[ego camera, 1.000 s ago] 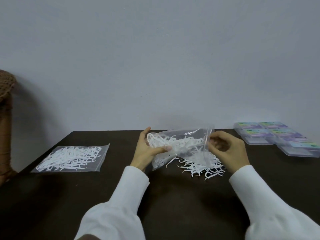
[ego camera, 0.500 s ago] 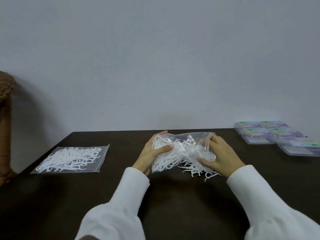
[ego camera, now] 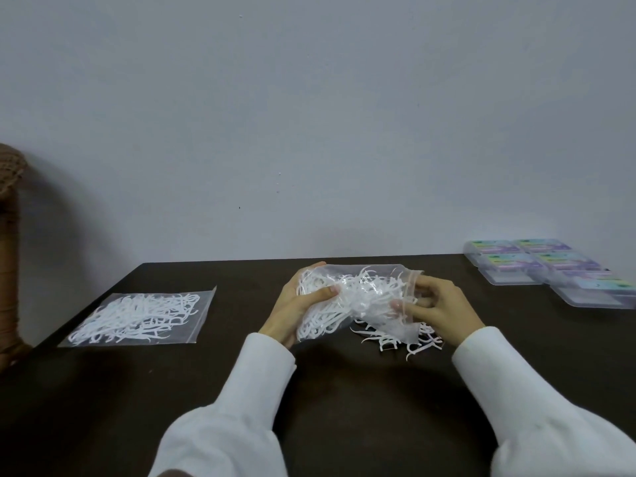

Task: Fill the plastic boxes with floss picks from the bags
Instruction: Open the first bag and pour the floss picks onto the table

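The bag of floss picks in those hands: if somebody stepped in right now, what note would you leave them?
Left hand: grips the closed end of the open bag.
Right hand: holds the bag's mouth, fingers curled on it.
Loose floss picks lie spilled on the table beneath the bag.
Second bag, full, lies flat at left, untouched.
Plastic boxes sit far right, lids apparently closed.
Done: some picks tipped out. Left: empty both bags, fill every box.
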